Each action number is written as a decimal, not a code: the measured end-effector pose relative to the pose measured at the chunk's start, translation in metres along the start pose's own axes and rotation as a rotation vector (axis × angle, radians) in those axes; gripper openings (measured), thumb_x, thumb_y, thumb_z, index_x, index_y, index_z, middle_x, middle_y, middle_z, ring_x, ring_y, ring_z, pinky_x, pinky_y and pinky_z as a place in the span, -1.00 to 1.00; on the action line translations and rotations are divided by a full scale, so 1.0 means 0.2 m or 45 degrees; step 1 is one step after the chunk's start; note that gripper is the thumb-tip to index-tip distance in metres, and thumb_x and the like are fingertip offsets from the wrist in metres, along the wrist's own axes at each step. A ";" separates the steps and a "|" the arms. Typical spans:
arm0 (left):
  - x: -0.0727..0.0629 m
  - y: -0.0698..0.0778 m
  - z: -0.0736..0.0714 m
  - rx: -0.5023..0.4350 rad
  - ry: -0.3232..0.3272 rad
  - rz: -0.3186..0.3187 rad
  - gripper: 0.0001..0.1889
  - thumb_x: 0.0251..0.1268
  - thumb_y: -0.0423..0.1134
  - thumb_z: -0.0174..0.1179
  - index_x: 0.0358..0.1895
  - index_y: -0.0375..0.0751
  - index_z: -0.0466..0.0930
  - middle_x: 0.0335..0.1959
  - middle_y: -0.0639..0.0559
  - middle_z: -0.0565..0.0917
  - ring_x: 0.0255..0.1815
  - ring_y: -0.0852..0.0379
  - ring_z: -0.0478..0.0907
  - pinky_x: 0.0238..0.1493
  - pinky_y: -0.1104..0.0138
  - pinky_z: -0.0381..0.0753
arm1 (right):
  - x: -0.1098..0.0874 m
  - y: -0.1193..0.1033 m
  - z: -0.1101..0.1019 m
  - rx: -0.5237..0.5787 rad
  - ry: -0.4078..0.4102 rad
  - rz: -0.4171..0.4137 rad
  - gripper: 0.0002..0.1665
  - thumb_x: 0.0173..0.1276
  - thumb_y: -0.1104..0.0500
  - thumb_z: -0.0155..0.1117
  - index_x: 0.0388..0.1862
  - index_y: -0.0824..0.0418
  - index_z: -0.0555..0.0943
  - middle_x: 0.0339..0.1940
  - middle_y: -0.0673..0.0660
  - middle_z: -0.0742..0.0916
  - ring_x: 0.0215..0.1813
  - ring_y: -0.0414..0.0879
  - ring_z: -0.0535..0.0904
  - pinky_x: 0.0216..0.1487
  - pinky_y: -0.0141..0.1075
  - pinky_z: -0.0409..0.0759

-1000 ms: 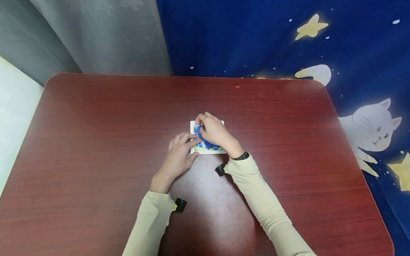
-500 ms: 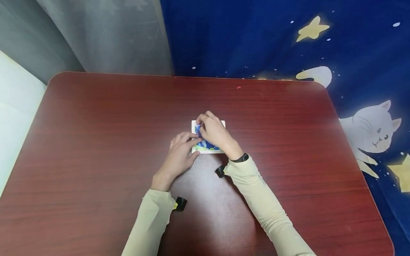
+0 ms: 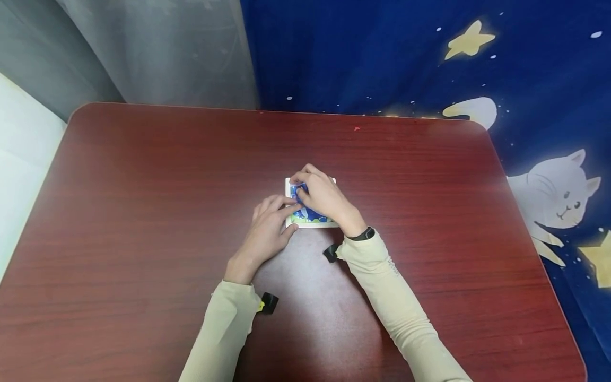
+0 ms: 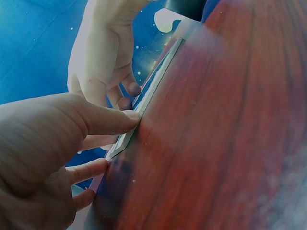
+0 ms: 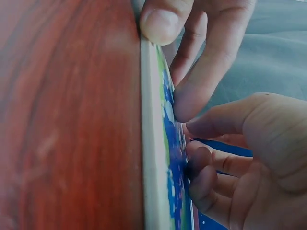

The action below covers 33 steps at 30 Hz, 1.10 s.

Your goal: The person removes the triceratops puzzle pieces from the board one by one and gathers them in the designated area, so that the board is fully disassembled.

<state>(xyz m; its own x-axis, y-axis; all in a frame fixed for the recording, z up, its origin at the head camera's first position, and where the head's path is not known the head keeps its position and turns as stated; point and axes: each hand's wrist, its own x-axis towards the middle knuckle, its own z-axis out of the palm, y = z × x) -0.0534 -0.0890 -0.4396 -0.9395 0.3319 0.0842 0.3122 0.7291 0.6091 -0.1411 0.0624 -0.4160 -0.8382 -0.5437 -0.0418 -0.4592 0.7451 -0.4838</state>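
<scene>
A small flat board (image 3: 312, 225) lies mid-table in the head view, with a white border and a blue and green picture. My left hand (image 3: 266, 236) rests at its left side, fingers fairly straight; the index fingertip touches the picture and the thumb (image 4: 122, 122) presses the near edge. Over the upper part of the board is my right hand (image 3: 324, 197), its fingers bent and their tips at the picture's upper left. In the right wrist view the right fingertips (image 5: 204, 179) meet the board's face. Whether they pinch a loose piece is hidden. The right hand covers much of the picture.
The board lies on a reddish-brown wooden table (image 3: 157, 212) with rounded corners. A tiny red scrap (image 3: 357, 128) is near its far edge. Behind hang a grey curtain (image 3: 181, 53) and a blue one (image 3: 343, 53) with stars and a cat.
The right hand's thumb and bent fingers have shifted slightly over the picture's upper left. The left hand has stayed in place on the board. The head view has moved a little.
</scene>
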 end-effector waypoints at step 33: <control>0.00 -0.01 0.01 -0.016 0.036 0.013 -0.56 0.14 -0.30 0.28 0.14 -0.15 0.55 0.14 0.03 0.44 0.25 -0.04 0.19 0.22 0.00 0.09 | 0.00 -0.03 0.02 -0.132 0.086 0.124 -0.83 0.18 0.26 0.18 -0.21 0.20 0.56 -0.26 0.06 0.52 -0.43 -0.05 0.50 -0.40 -0.19 0.54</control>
<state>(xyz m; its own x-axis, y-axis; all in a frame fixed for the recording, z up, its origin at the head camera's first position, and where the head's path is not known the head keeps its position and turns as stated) -0.0546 -0.0888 -0.4433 -0.9400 0.3220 0.1129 0.3202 0.7179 0.6181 -0.1372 0.0565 -0.4177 -0.8965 -0.4425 -0.0235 -0.3998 0.8307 -0.3875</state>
